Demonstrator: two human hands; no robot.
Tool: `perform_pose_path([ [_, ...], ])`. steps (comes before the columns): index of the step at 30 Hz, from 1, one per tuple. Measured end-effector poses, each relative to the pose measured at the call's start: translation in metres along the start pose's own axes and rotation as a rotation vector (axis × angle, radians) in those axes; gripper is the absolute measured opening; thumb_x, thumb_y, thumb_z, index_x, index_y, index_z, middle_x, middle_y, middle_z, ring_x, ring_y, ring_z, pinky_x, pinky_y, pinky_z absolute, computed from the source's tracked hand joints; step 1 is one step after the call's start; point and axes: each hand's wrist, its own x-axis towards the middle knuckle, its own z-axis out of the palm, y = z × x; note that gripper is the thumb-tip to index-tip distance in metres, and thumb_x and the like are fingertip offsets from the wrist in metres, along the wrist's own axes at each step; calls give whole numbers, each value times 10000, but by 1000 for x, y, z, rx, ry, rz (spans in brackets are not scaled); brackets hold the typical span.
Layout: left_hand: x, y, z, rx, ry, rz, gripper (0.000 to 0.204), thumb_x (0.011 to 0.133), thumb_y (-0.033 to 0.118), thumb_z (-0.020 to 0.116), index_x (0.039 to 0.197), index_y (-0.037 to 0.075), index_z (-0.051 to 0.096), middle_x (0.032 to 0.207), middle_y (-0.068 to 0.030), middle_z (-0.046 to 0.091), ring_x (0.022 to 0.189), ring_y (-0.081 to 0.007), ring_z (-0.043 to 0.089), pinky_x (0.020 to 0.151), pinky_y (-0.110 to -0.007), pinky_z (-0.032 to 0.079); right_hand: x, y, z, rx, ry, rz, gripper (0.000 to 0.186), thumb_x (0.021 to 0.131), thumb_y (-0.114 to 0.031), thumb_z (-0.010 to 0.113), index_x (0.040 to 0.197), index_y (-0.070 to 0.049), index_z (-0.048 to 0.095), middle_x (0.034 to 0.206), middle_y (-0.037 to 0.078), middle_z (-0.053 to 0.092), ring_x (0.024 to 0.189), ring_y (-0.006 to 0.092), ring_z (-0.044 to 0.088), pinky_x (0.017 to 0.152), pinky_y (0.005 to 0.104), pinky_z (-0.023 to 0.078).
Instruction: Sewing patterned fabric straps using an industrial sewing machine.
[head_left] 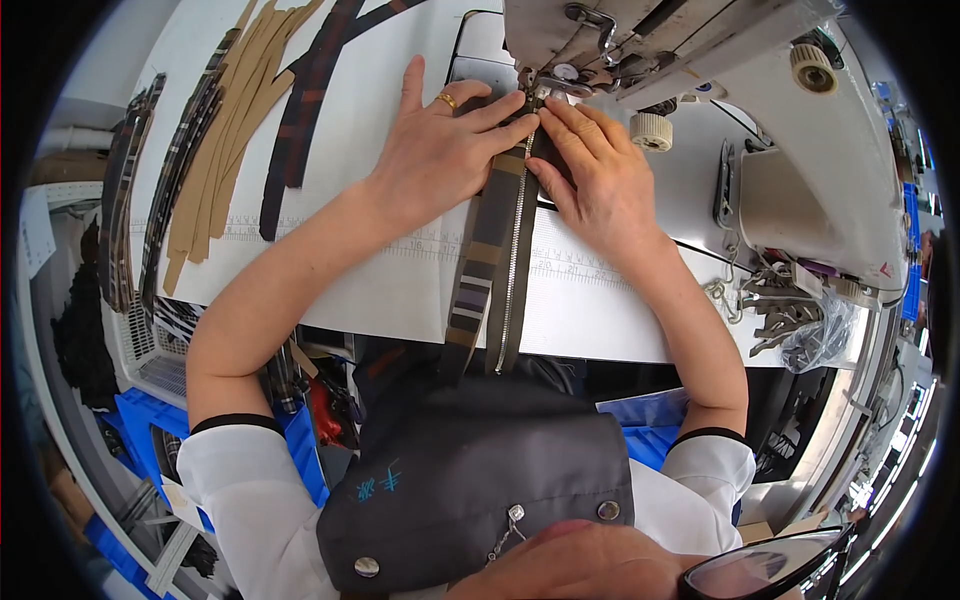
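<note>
A long zipper (514, 270) with silver metal teeth on dark tape runs from the sewing machine's presser foot (540, 88) down over the table's front edge. Beside it on the left lies a striped brown and grey fabric strip (483, 250). My left hand (437, 150) rests with fingers spread, its fingertips on the zipper and strip just before the foot. On the zipper's right side my right hand (603, 170) lies with fingers stretched flat and thumb apart, its fingertips close to the foot. Neither hand grips anything. The needle point is hard to make out.
Tan fabric strips (225, 130) and dark striped strips (187, 165) lie on the left of the white table (390, 275). The sewing machine (830, 140) fills the upper right. A clear plastic bag (822, 335) sits at the right edge; blue bins (150, 440) stand below left.
</note>
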Motion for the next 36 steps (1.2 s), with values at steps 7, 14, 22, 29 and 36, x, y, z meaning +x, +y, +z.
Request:
perform_pose_path([
  [7,0,0,-1,-19,-24,-17,481,750,57,670,1212,191,663,1283,18,623,1164,-198,523,1080,-664,193,0,-1,-2,-20,-35,26,420,840,-271,715,1181,-36,644,1238,80,633,1126,283,585,891,372,504],
  [14,1,-3,2,-31,-9,-1,491,743,75,675,1219,193,656,1299,19,614,1201,-200,506,1085,-656,191,1,1,-2,-25,-35,13,420,837,-266,717,1182,-37,645,1241,85,631,1123,287,586,891,373,506],
  [22,-1,1,0,96,-15,28,474,747,77,673,1200,215,664,1298,19,594,1242,-208,471,1069,-670,191,0,2,-3,0,-26,4,426,829,-265,718,1172,-25,644,1202,101,645,1063,293,599,862,379,499],
  [29,-3,4,-3,14,-2,50,449,760,47,641,1190,171,664,1289,-4,602,1219,-198,492,1059,-686,185,-1,2,-3,-9,-54,28,433,836,-266,715,1203,-50,639,1243,96,628,1128,293,587,889,374,510],
  [36,-6,11,-4,-20,-17,-9,471,756,34,631,1207,168,659,1301,-34,608,1197,-194,517,1063,-679,191,-2,2,-2,-14,-32,34,435,822,-244,730,1208,-64,640,1247,97,626,1111,286,593,876,366,512],
])
